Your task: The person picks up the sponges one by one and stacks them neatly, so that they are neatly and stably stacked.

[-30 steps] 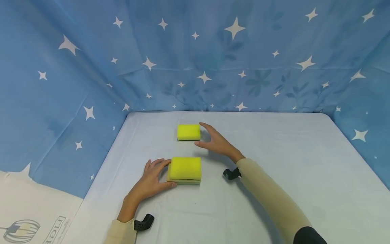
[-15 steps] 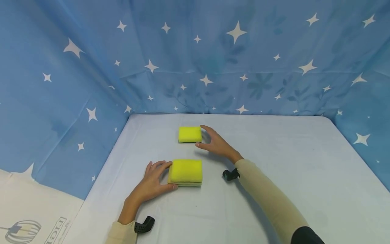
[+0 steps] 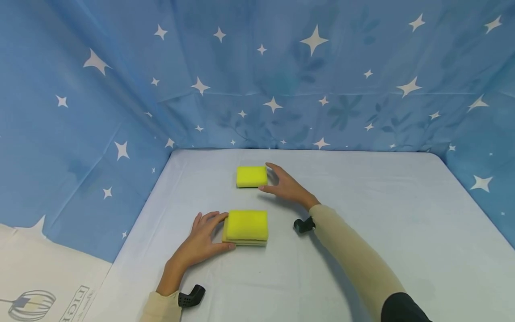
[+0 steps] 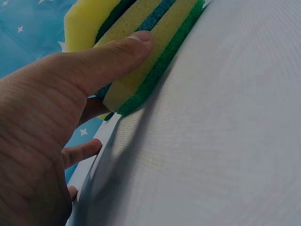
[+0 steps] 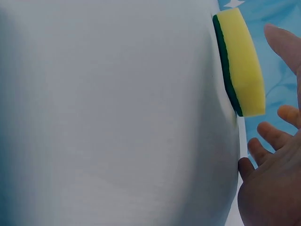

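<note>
A stack of yellow scouring sponges (image 3: 247,225) lies on the white-covered table, with green and blue-green scrub layers showing in the left wrist view. My left hand (image 3: 200,243) holds the stack at its left end, the thumb along the front side and the index finger at the back corner. Farther back sits a single yellow sponge (image 3: 251,176) with its dark green side (image 5: 225,66) down. Just right of that sponge is my right hand (image 3: 286,184), thumb and fingers spread apart. In the right wrist view a gap separates them from the sponge.
The white table cover (image 3: 386,214) stretches to the right of both hands. A blue curtain (image 3: 281,71) with white stars hangs behind the table and at its sides. At the lower left lies a cream cloth (image 3: 52,268) printed with a whisk.
</note>
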Demonstrator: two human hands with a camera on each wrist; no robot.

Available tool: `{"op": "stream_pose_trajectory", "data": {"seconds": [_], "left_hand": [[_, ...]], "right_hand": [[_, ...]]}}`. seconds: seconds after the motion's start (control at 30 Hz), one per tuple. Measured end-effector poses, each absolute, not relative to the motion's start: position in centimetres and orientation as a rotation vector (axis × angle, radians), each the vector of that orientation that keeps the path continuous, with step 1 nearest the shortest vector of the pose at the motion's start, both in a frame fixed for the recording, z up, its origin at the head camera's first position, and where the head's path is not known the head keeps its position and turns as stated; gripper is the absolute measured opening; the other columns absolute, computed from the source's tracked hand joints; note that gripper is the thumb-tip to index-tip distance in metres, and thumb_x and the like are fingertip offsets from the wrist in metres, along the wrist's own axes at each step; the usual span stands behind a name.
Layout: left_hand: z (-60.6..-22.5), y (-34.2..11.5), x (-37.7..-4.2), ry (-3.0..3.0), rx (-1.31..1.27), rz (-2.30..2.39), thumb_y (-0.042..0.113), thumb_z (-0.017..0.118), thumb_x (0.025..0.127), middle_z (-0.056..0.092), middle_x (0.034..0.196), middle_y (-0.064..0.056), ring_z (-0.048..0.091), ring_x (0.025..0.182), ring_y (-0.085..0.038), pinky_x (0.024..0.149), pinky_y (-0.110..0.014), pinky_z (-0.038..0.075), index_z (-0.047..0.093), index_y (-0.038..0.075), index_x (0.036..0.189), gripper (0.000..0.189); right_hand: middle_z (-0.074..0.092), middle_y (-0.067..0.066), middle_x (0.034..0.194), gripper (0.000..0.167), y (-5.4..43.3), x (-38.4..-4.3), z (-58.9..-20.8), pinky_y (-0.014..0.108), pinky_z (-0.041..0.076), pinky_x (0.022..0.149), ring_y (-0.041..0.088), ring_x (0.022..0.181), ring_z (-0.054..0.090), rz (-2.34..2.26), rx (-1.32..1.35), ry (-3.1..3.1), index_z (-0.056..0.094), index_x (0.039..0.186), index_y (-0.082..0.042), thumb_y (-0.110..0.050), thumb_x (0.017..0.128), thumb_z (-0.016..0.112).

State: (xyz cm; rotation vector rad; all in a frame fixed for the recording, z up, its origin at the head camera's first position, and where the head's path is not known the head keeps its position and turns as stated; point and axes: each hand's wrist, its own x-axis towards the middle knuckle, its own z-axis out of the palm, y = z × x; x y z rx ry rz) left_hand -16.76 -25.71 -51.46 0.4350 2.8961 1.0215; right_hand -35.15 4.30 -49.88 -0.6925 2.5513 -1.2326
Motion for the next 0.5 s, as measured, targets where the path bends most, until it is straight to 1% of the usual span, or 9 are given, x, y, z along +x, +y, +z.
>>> {"op": "stream_pose_trajectory", "data": {"seconds": [0.17, 0.3, 0.5], "left_hand": [[-51.4, -25.7, -16.8, 2.902, 0.445, 1.024, 0.053, 0.089, 0.084, 0.049, 0.157, -0.02, 0.035, 0.152, -0.042, 0.127, -0.065, 0.0, 0.052, 0.011, 0.158, 0.092], [-51.4, -25.8, -16.8, 2.91, 0.46, 1.028, 0.053, 0.088, 0.084, 0.05, 0.156, -0.02, 0.036, 0.151, -0.042, 0.127, -0.065, 0.001, 0.053, 0.011, 0.157, 0.092], [-51.5, -25.8, -16.7, 2.907, 0.446, 1.017, 0.055, 0.088, 0.084, 0.048, 0.157, -0.02, 0.035, 0.152, -0.042, 0.127, -0.064, 0.001, 0.052, 0.013, 0.158, 0.092]], "right_hand": [[0.023, 0.008, 0.176, 0.1, 4.0, -35.7, -49.7, 0.058, 0.022, 0.128, 0.03, 0.161, 0.021, -1.223, -0.669, 2.546, 0.025, 0.172, -0.018, -0.054, 0.095, 0.079], [0.025, 0.01, 0.175, 0.101, 3.7, -36.1, -49.9, 0.059, 0.022, 0.128, 0.031, 0.161, 0.021, -1.218, -0.68, 2.549, 0.026, 0.171, -0.015, -0.053, 0.095, 0.079], [0.03, 0.013, 0.173, 0.099, 3.3, -36.3, -50.2, 0.058, 0.023, 0.127, 0.034, 0.16, 0.024, -1.204, -0.693, 2.57, 0.029, 0.17, -0.01, -0.046, 0.094, 0.081]]}}
